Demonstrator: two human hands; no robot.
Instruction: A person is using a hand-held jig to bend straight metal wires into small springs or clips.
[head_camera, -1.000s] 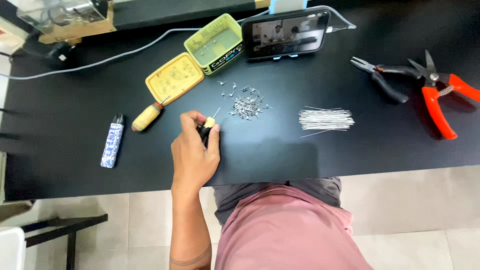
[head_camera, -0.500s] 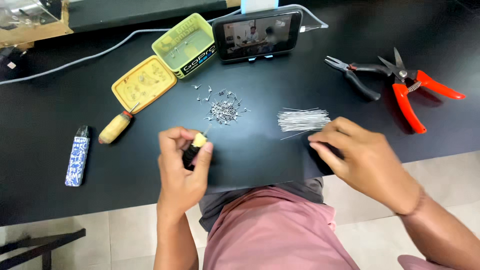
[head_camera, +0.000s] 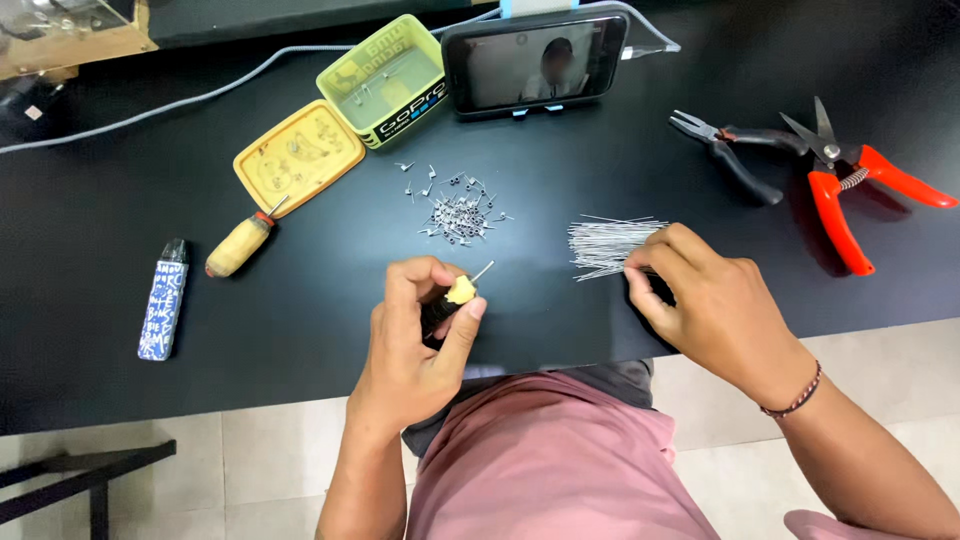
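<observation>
Looking down at the black desk (head_camera: 120, 180), we take the phone (head_camera: 535, 62) at the far edge as our landmark. Our left hand (head_camera: 420, 335) sits well nearer than the phone, slightly left of it, fingers curled tight round a small tool with a yellow tip (head_camera: 461, 290); a thin metal pin sticks out of the tip, angled up-right. Grip is closed on the tool's dark handle.

Our right hand (head_camera: 705, 305) is near-right of the phone, fingertips pinched down on the near end of a bundle of thin straight wires (head_camera: 610, 245). Hand is closing on them, but we can't tell how many wires are actually held.

Between the phone and the left hand lies a heap of small bent wire bits (head_camera: 455, 212), a few scattered strays round it. Just left of the phone: an open green tin (head_camera: 385, 80), with its yellow lid (head_camera: 298, 158) touching it on the nearer-left side. Farther left and nearer: a wooden-handled awl (head_camera: 240, 245), then a blue-and-white patterned lighter-shaped thing (head_camera: 162, 310). Right of the phone: black pliers (head_camera: 735, 155) and red-handled snips (head_camera: 850, 180), lying just beside each other, handles overlapping. A grey cable (head_camera: 200, 95) runs left from the phone area.
</observation>
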